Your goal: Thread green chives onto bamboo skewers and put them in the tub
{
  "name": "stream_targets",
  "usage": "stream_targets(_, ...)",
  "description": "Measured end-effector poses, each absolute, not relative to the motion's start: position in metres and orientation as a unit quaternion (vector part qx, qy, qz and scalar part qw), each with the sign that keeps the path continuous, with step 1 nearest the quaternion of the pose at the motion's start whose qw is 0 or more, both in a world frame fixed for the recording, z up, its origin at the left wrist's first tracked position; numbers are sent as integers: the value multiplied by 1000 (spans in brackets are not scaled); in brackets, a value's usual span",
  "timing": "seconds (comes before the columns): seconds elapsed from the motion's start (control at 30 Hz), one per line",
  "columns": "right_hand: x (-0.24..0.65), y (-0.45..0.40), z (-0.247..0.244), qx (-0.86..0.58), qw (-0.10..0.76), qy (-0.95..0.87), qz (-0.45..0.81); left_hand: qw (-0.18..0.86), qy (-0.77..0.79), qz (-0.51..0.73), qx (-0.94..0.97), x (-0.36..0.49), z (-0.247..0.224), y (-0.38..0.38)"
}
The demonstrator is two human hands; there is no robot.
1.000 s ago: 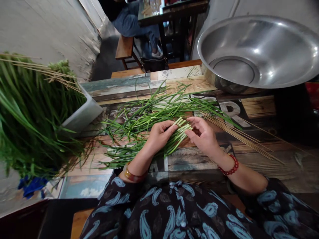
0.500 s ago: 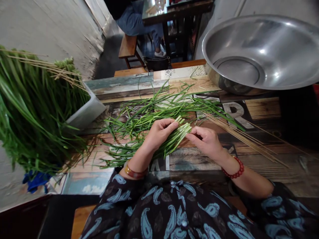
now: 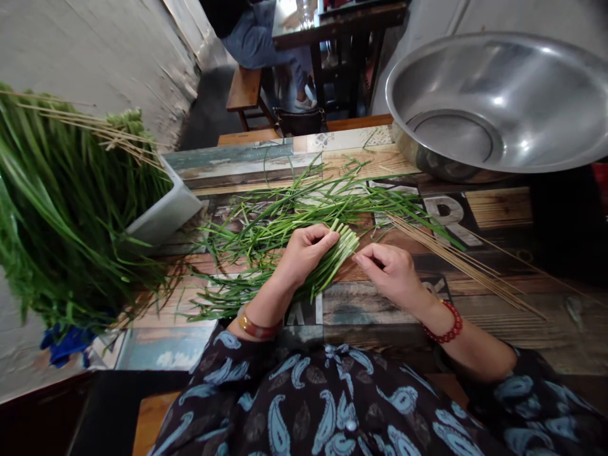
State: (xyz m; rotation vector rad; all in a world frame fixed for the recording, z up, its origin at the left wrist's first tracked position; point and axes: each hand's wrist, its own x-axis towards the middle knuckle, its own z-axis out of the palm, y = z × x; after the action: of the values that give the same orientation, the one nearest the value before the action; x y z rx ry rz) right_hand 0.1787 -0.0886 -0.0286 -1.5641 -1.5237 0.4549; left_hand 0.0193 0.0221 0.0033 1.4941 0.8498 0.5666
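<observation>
My left hand (image 3: 311, 250) is closed round a bunch of garlic chives (image 3: 341, 254), thumb on top. Their pale cut ends lie side by side and point up and right, while the green leaves trail to the lower left under my wrist. Just right of those ends, my right hand (image 3: 392, 272) is pinched, thumb against forefinger; whatever it holds is too small or hidden to make out. Loose chives (image 3: 304, 209) lie spread on the table beyond both hands. Several thin bamboo skewers (image 3: 465, 266) rest on the wood to the right.
A white container (image 3: 164, 209) at the left is heaped with chives (image 3: 71, 202), bamboo skewers lying across them. A large steel basin (image 3: 546, 107) stands at the back right. Something blue (image 3: 69, 345) lies at the left edge. Beyond the table, a person's legs (image 3: 266, 44) show beside a bench (image 3: 243, 88).
My right fingertips have come slightly away from the chive ends, down and left. The chive ends sit in a more even row under my left thumb.
</observation>
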Motion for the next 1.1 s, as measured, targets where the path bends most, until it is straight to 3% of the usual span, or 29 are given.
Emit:
stream_targets(0.3, 182, -87, -26, -640, 421, -612, 198, 656, 338, 182, 650, 17, 1, 22)
stream_targets(0.43, 189, -85, -25, -644, 398, -598, 262, 655, 332, 190, 652, 14, 2, 25)
stream_targets(0.63, 187, -89, -30, -628, 452, -512, 373, 604, 323, 169, 709, 21, -4, 12)
stream_targets(0.9, 176, -93, -32, -683, 430, -500, 313, 537, 317, 207, 754, 20, -9, 14)
stream_targets(1.0, 179, -91, -34, -688, 430, -518, 269, 448, 374, 312, 749, 7, -2, 33)
stream_targets(1.1, 178, -89, -33, -673, 450, -543, 222, 264, 412, 361, 794, -10, 0, 56)
